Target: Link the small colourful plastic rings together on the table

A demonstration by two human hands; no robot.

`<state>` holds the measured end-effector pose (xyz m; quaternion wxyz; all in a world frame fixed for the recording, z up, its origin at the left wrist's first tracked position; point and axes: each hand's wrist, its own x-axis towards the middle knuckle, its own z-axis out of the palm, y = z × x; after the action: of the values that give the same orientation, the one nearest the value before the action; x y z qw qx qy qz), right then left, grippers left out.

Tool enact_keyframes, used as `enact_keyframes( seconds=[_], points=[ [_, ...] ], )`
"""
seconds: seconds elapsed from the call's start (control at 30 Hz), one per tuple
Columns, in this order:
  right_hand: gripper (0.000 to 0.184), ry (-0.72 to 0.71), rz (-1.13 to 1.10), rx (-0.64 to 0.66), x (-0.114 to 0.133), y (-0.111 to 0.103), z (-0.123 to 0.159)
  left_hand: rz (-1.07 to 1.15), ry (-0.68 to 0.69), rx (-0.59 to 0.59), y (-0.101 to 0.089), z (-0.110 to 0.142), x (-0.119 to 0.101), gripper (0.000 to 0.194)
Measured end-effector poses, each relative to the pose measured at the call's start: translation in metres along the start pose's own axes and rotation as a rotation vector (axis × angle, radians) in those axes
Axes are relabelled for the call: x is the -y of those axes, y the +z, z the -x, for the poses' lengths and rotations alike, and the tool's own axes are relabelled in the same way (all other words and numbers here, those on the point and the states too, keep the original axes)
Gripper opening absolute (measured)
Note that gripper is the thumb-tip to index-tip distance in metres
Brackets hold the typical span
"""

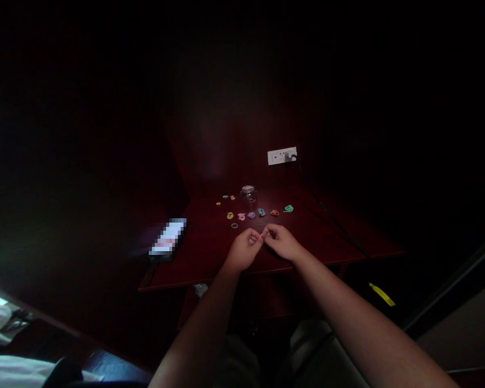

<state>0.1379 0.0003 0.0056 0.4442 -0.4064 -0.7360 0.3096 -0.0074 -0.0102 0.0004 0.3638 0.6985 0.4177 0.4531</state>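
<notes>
My left hand (243,250) and my right hand (282,242) meet over the front of the dark red table, fingers pinched together. Between their fingertips is a small pinkish hair tie (261,236), mostly covered by the fingers. Just beyond lies a row of small hair tie bunches: yellow (230,215), pink (241,216), purple (251,215), blue (261,212), orange-red (275,213) and green (289,208). A single greyish hair tie (235,226) rests nearer my left hand. Behind the row stands a clear jar (249,195) with a pinkish top.
Several loose hair ties (225,196) lie left of the jar. A phone (168,237) with a lit screen sits at the table's left edge. On the back wall is a white socket (282,156), its black cable (339,221) running down the right. A yellow strip (382,295) shows lower right.
</notes>
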Motion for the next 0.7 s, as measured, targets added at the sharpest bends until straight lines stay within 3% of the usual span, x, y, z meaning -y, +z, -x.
enact_keyframes(
  seconds=[0.7],
  points=[
    [0.01,-0.005,-0.021,-0.002,0.0005,0.0003,-0.0001,-0.023,0.017,0.011,-0.0003,0.0007,0.0006,0.014]
  ],
)
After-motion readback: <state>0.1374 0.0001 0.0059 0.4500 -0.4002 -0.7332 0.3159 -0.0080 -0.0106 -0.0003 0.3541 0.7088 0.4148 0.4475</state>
